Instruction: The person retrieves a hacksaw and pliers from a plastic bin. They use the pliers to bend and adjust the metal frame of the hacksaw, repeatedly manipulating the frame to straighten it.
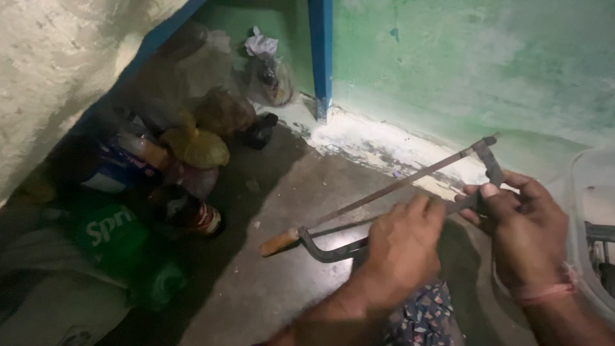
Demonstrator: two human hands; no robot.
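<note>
The floor (269,269) is bare grey concrete. On it, at the left, lie a green bottle (122,247), a dark bottle (189,214), a yellow bag (198,147) and a tied plastic bag (269,74).

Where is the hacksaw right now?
In the head view, the hacksaw is at centre-right above the concrete floor, gripped by the left hand and right hand.

A dull, dark metal hacksaw (397,205) with a smooth orange wooden handle is lying across a rough, matt concrete floor (269,282); glossy plastic bottles (128,237) are gleaming beside a chalky, peeling green painted wall (461,64).
</note>
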